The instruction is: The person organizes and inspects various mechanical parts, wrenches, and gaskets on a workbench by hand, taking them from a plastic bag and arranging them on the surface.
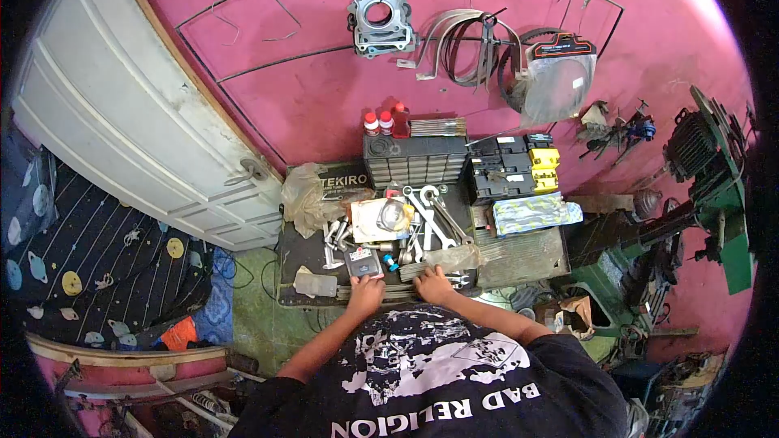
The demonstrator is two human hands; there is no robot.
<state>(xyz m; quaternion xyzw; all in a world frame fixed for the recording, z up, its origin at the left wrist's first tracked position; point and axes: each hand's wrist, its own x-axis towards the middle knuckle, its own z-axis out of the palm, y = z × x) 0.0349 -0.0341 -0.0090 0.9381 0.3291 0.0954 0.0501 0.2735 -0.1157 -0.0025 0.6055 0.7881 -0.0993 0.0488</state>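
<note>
At the front of the workbench [292,268], my left hand [366,294] touches the lower edge of a small dark box [363,264] with a light rim; its fingertips are too small to read. My right hand [434,285] rests at the bench edge beside a bundle of thin rods in clear plastic [454,258], fingers apart. Between the hands lies a small blue item [390,262]. Above them several wrenches [430,217] lie in a pile, next to a clear round item [393,215] on a pale packet [367,223].
Behind the tools stand a drawer cabinet [414,161], red-capped bottles [372,122] and black and yellow boxes [499,169]. A plastic bag [306,199] lies at the back left, near a white door [146,105]. Green machinery [600,304] stands on the right.
</note>
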